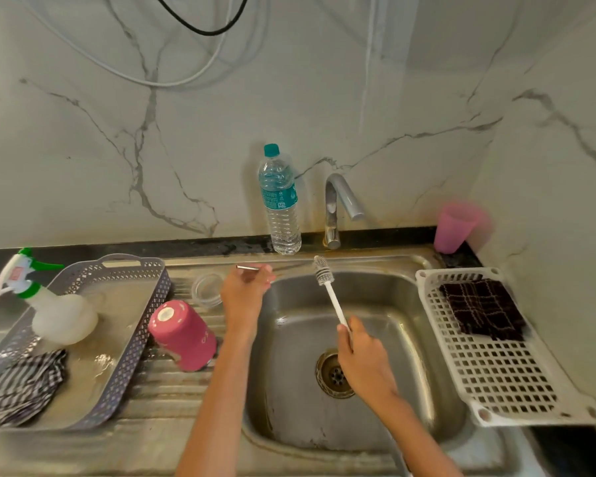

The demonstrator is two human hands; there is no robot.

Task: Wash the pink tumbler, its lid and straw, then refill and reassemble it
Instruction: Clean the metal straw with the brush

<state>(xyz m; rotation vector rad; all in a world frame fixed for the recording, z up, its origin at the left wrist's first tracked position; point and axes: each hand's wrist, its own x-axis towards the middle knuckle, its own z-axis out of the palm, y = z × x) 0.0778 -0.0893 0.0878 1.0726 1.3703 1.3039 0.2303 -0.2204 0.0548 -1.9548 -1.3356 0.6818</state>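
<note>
Pink tumbler [183, 335] stands mouth down on the ribbed drainboard [172, 401], just left of the sink [289, 425], with its white-centred base turned up. To its left is a grey lattice tray [131, 342]. A striped cloth [21, 387] lies bunched in the tray's near end.

Over the basin, above the drain [334, 373], the right hand [362, 359] is clenched round the white handle of a bottle brush [327, 287]. The brush slants up and away, and its bristle head reaches the sink's far rim.

Farther back, at the basin's left edge, the left hand [245, 290] pinches a metal straw [245, 267] in its fingertips, and a short end of the straw sticks out to the left. Just beside that hand, a clear round lid [207, 289] rests on the drainboard, behind the tumbler and apart from it.

A spray bottle [59, 315] with a green and white trigger stands in the tray behind the striped cloth. To the right of the sink is a white plastic rack [496, 373], and a dark checked cloth [482, 311] lies on its far part.

Along the marble wall stand a capped water bottle [281, 201], then the tap [338, 208] just to its right, and a pink cup [455, 232] in the corner.
</note>
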